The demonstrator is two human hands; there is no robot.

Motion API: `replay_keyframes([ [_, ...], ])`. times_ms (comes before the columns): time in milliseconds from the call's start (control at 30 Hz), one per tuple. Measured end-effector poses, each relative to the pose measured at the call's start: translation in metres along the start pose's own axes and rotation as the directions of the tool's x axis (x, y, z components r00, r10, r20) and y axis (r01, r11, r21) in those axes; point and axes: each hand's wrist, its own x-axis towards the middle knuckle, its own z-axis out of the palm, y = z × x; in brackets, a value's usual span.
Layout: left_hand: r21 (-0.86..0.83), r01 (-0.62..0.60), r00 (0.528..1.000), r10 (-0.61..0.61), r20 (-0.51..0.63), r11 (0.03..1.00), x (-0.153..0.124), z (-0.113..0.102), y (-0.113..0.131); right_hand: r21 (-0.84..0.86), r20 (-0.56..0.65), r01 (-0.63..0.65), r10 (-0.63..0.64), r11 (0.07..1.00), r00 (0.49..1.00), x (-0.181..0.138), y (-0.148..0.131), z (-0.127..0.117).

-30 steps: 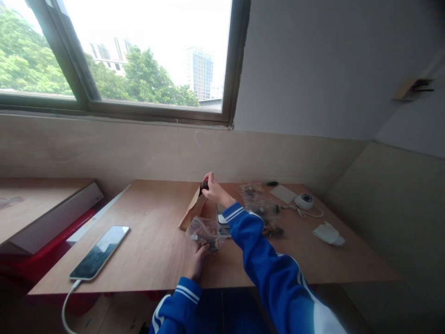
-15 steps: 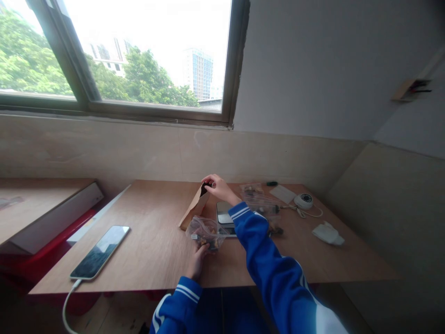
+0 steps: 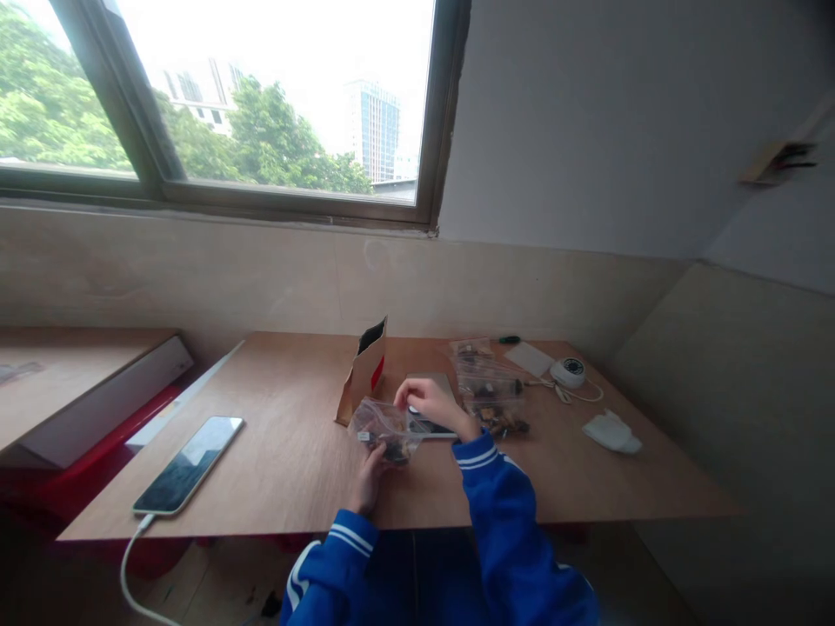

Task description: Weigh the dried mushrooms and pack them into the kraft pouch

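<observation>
The sleeves [image 3: 502,513] are bright blue with white stripes at the cuffs. The paper bag [image 3: 363,376] is brown with a red patch. The tabletop [image 3: 287,469] is light brown wood. Left of the bag, the phone [image 3: 188,463] is shiny black with a white cable [image 3: 134,574].

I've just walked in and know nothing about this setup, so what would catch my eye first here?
Probably the two blue-sleeved arms at the middle of the wooden desk: the left hand holds a clear plastic bag of small dark bits, and the right hand is at its top edge. Just behind stands an open brown paper bag. A smartphone on a white cable lies at the desk's left.
</observation>
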Motion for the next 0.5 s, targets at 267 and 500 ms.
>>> replay_keyframes([
  [267,-0.004,0.127,0.991,-0.127,-0.035,0.992,0.003,-0.005,-0.006,-0.155,0.125,-0.013,0.032,0.988,0.992,-0.012,0.032,0.045],
  [500,-0.093,0.264,0.930,-0.279,-0.238,0.960,0.005,-0.003,-0.004,-0.155,0.298,0.013,0.035,0.988,0.954,-0.010,0.043,0.062],
])
